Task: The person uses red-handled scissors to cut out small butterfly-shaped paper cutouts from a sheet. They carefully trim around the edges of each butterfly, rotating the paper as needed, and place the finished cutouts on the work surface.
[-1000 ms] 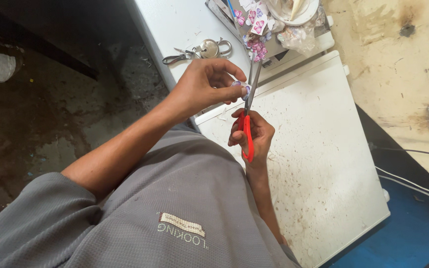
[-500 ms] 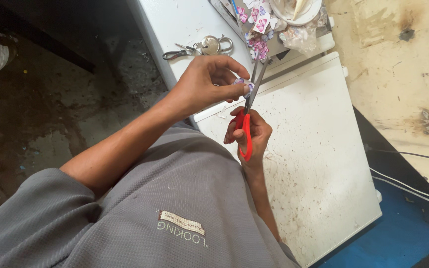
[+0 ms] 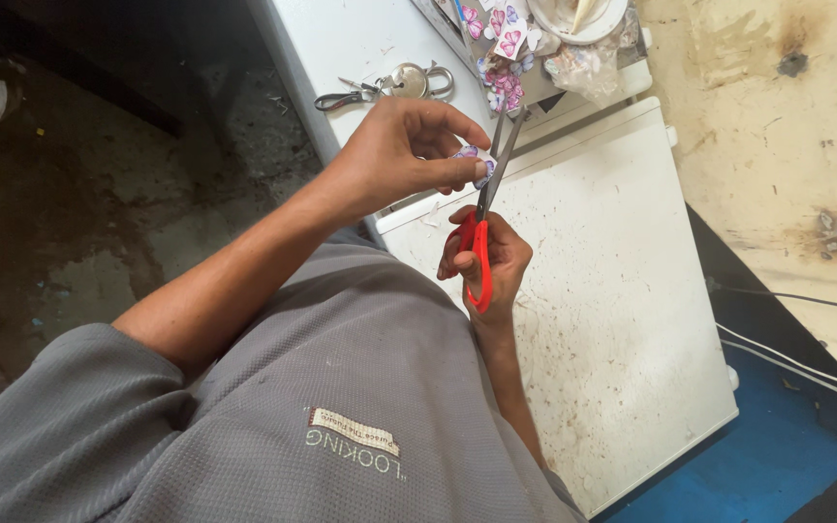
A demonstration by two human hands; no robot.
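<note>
Red-handled scissors point(image 3: 484, 228) are being gripped in the right hand point(image 3: 488, 263), blades meeting a small butterfly cutout point(image 3: 473, 162) being pinched by the left hand point(image 3: 401, 155). Trimming is judged underway; finished cutouts point(image 3: 504, 48) are lying farther off, beside keys point(image 3: 385, 87).

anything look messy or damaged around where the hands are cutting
Yes. The white cabinet under the scissors is speckled with brown stains, and the wall beside it has dark scorch-like marks. Butterfly cutouts lie scattered on the top near a padlock with keys.
</note>
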